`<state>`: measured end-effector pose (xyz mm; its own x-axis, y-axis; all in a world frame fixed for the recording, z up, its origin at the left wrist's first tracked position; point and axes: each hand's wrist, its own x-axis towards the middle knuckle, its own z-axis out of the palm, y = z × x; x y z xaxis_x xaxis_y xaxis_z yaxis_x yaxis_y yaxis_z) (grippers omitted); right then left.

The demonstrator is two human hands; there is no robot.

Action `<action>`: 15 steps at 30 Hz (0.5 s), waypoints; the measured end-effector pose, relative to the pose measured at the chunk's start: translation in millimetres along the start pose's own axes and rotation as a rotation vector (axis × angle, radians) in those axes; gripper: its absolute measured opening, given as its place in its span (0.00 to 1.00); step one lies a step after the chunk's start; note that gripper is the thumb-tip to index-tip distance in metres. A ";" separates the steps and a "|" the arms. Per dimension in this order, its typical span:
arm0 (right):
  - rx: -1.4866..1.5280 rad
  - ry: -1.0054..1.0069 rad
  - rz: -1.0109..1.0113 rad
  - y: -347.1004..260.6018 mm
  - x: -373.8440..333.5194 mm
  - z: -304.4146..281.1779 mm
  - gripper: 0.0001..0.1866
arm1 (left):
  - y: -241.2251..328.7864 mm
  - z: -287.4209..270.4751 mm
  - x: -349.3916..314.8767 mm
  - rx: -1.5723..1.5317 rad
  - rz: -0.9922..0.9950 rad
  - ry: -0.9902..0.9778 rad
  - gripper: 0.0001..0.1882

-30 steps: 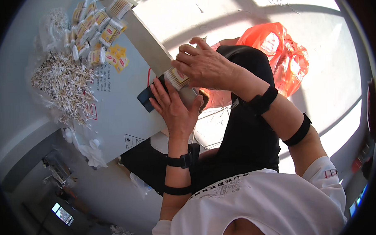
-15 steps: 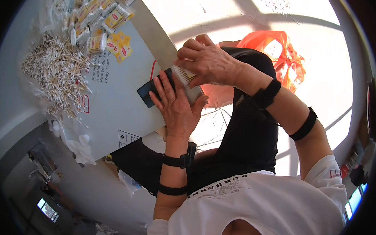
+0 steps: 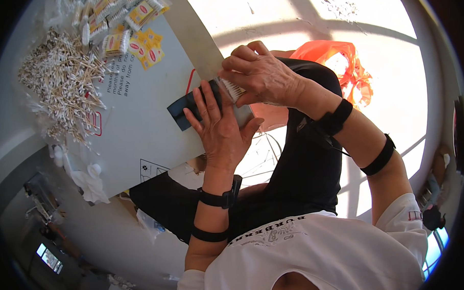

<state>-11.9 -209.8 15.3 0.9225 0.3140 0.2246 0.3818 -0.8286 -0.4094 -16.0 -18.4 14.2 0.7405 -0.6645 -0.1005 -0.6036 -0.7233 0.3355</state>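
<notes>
Swab pack [image 3: 232, 90] has shifted, label now hidden, pinched in right fingers [image 3: 238, 66]; left fingers [image 3: 211, 99] slightly spread over dark slab [image 3: 178, 113].

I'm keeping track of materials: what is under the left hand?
Under the left hand, part of a dark flat piece shows on the gray surface. Whatever the hand fully covers is hidden.

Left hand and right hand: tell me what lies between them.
A pack of cotton swabs, partly covered by the right hand and close beside the left hand, as the head view shows.
</notes>
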 end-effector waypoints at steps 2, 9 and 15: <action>-0.032 -0.014 -0.004 0.4 0.4 -0.9 0.37 | 0.6 -1.3 0.9 -0.011 -0.001 -0.004 0.53; -0.029 -0.005 -0.018 -0.3 0.4 0.3 0.39 | 1.0 -1.2 2.4 -0.027 0.000 -0.021 0.52; -0.031 -0.021 -0.013 -1.4 1.4 1.3 0.39 | 2.1 -2.7 3.8 -0.042 0.014 -0.016 0.52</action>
<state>-11.1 -207.6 15.0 0.9184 0.3345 0.2114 0.3925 -0.8382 -0.3786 -13.6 -21.9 17.0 0.7269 -0.6778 -0.1103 -0.6009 -0.7056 0.3757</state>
